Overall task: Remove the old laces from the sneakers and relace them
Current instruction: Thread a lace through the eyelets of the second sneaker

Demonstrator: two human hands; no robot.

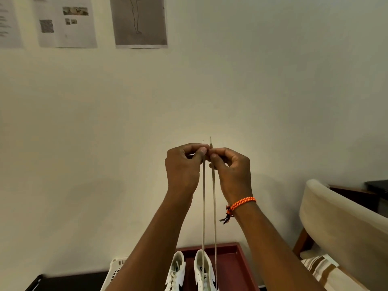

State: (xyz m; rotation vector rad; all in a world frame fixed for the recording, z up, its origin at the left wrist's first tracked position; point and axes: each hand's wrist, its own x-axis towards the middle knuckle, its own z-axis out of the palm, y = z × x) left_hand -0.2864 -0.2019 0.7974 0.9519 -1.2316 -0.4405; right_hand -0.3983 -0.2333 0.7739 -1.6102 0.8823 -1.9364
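Head cam: both hands raised at frame centre, left hand [182,164] & right hand [231,169], each pinching one end of the lace [203,206] betw thumb & fingers, tips level-ish. Lace runs down to 6 o'clock, to the right sneaker [202,269] on the red tray [233,267]. Left sneaker [177,269] beside it. Tip: match ends evenly, keep both strands taut w/o twists before threading on.

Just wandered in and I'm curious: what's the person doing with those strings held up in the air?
A person is holding up the two ends of a shoelace, one pinched in the left hand, the other in the right hand, tips side by side as if evening them out. The lace runs down to the right-side white sneaker on a dark red tray. The other sneaker beside it has laces in it.
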